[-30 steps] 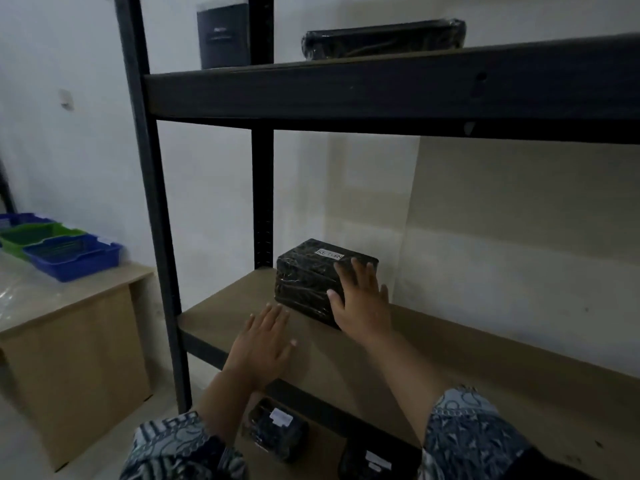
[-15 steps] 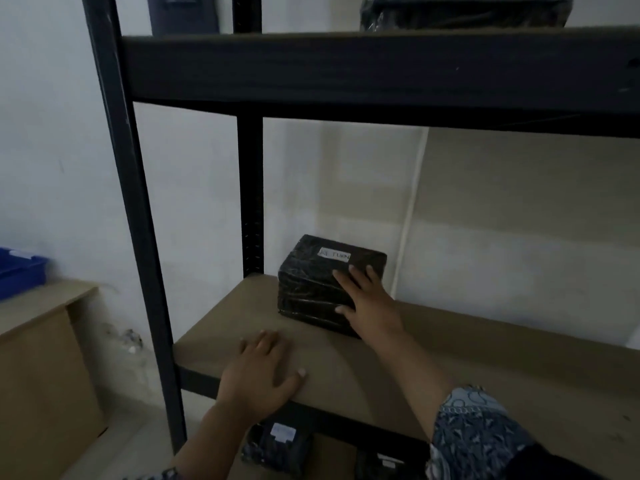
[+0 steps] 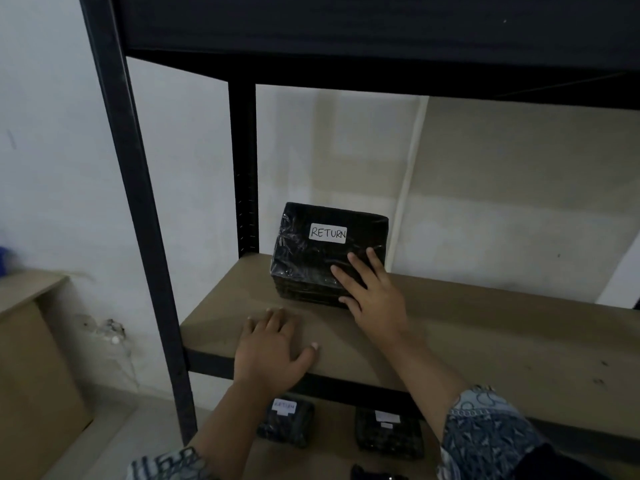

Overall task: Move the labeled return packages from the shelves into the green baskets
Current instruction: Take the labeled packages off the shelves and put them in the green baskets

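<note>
A black wrapped package (image 3: 311, 258) with a white label reading RETURN sits at the back left of the brown middle shelf (image 3: 485, 323). My right hand (image 3: 372, 292) lies on its front right corner, fingers spread over the top and thumb against the front face. My left hand (image 3: 270, 348) rests flat and open on the shelf's front edge, short of the package. On the shelf below lie two more black labelled packages, one at left (image 3: 287, 426) and one at right (image 3: 388, 434). No green basket is in view.
Black metal uprights (image 3: 135, 202) frame the rack, and a dark upper shelf (image 3: 381, 32) hangs close overhead. A brown wooden desk (image 3: 27, 341) stands at the far left with a sliver of blue at its top. White walls stand behind.
The view has moved closer and tilted down, so the label now reads clearly and the baskets have left the frame. My right hand stays on the package; my left stays on the shelf edge.
</note>
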The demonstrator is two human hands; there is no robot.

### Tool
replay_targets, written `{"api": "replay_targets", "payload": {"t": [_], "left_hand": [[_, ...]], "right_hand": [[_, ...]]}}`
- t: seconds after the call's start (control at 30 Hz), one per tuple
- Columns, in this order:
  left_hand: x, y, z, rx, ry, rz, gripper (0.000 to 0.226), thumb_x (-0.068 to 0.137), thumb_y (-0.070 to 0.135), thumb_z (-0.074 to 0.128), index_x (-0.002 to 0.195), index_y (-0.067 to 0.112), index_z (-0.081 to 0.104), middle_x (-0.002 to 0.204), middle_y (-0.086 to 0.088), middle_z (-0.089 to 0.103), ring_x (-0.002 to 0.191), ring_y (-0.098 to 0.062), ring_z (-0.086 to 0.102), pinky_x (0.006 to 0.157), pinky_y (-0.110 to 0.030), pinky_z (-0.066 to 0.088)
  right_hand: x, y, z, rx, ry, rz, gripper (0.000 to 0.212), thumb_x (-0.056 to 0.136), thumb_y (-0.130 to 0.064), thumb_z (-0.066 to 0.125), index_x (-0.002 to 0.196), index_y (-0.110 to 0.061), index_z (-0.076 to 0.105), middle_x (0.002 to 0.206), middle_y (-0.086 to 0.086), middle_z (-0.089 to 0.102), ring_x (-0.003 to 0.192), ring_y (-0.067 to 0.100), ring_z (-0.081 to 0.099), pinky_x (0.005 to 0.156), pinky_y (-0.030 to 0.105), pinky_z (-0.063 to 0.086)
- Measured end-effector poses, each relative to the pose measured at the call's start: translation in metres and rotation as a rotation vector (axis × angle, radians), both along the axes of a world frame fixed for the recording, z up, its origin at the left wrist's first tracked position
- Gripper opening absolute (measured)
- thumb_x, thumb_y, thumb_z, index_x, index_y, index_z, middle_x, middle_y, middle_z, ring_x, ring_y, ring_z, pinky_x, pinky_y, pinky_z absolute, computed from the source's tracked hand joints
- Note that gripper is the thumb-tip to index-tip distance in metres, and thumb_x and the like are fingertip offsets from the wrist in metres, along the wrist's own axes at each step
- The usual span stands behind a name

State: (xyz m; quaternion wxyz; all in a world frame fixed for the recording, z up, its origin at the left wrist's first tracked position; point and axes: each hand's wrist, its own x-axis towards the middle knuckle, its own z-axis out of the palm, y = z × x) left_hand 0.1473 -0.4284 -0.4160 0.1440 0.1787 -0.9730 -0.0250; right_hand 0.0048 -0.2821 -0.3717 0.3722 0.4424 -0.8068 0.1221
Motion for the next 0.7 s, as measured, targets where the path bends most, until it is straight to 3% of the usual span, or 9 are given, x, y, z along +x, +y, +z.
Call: {"api": "replay_targets", "payload": {"t": [0.07, 0.5, 0.6, 0.7], "left_hand": [[0.0, -0.001, 0.0, 0.003, 0.009, -0.003, 0.087, 0.075, 0.07, 0.003, 0.145, 0.026, 0.03, 0.152, -0.003, 0.028, 0.141, -0.022, 0.018, 0.114, -0.045, 0.011], [0.002, 0.001, 0.0, 0.022, 0.039, -0.012, 0.085, 0.077, 0.068, 0.006, 0.142, 0.023, 0.035, 0.151, -0.005, 0.03, 0.14, -0.023, 0.02, 0.113, -0.045, 0.012], [0.001, -0.001, -0.002, 0.037, 0.072, -0.012, 0.082, 0.078, 0.068, 0.009, 0.141, 0.024, 0.038, 0.15, -0.004, 0.033, 0.14, -0.023, 0.022, 0.113, -0.045, 0.013], [0.0, -0.001, -0.003, 0.031, 0.063, -0.009, 0.085, 0.075, 0.068, 0.004, 0.143, 0.026, 0.033, 0.152, -0.001, 0.028, 0.141, -0.02, 0.018, 0.114, -0.043, 0.01]], "right_hand": [[-0.001, 0.001, -0.002, -0.005, 0.029, 0.011, 0.062, 0.066, -0.025, 0.084, 0.124, -0.026, 0.062, 0.129, 0.008, 0.061, 0.127, 0.039, 0.048, 0.089, 0.042, 0.055], [-0.017, -0.006, -0.003, -0.093, -0.082, 0.062, 0.062, 0.074, -0.026, 0.078, 0.131, -0.029, 0.054, 0.136, 0.006, 0.055, 0.133, 0.035, 0.041, 0.082, 0.041, 0.057], [-0.025, -0.008, 0.003, -0.095, -0.215, 0.077, 0.06, 0.079, -0.026, 0.074, 0.135, -0.03, 0.05, 0.143, 0.002, 0.047, 0.14, 0.031, 0.031, 0.094, 0.042, 0.05], [-0.036, -0.009, 0.016, 0.007, -0.432, 0.038, 0.061, 0.086, -0.032, 0.065, 0.142, -0.035, 0.039, 0.153, -0.005, 0.031, 0.146, 0.021, 0.013, 0.114, 0.041, 0.031]]}}
